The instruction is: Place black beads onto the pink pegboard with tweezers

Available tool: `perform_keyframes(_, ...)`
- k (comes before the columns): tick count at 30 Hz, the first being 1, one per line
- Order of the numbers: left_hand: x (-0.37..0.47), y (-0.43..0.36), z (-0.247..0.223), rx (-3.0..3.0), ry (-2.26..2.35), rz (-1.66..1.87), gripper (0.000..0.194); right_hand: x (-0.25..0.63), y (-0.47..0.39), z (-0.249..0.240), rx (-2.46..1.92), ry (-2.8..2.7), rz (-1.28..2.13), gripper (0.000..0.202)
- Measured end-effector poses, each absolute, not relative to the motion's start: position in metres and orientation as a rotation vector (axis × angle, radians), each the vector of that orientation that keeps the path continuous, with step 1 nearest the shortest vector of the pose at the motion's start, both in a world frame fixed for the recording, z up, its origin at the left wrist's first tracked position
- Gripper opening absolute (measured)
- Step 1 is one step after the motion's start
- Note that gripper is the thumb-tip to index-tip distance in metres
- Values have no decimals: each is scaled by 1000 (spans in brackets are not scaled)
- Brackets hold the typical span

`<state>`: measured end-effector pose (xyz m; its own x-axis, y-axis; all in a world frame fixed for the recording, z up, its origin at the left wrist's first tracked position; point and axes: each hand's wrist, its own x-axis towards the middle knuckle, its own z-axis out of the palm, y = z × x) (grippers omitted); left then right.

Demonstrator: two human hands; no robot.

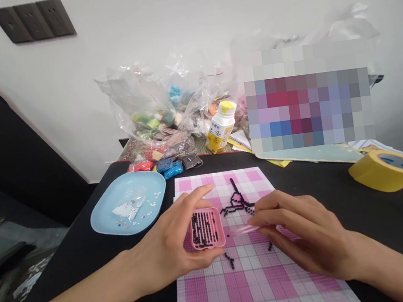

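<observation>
My left hand [170,235] grips a small pink tray [218,225] by its sides, thumb at the near edge and fingers at the far one. Rows of black beads [204,229] lie in its grooves. In my right hand [303,231] is a pair of pink tweezers [242,230], pinched and blurred, pointing left. A single black bead [228,236] shows at their tip, just right of the tray. Below both hands lies a pink-and-white checked pegboard [238,301]. Black bead lines [236,200] form a partial outline on it, partly hidden by my right hand.
Left of the board sits a light blue plate [101,214] with a bag of white beads and loose ones. Bead packets [172,169], clear plastic bags [136,95] and a yellow-white bottle [221,126] stand at the back. Yellow tape [373,174] lies at right.
</observation>
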<state>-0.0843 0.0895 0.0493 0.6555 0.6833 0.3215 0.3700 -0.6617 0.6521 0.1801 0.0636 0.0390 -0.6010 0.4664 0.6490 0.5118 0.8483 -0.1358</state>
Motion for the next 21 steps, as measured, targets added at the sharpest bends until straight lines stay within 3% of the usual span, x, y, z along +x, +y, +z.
perform_keyframes(21,-82,90,50,2338,904,814,87,178,60,35,-603,-2476,134,14)
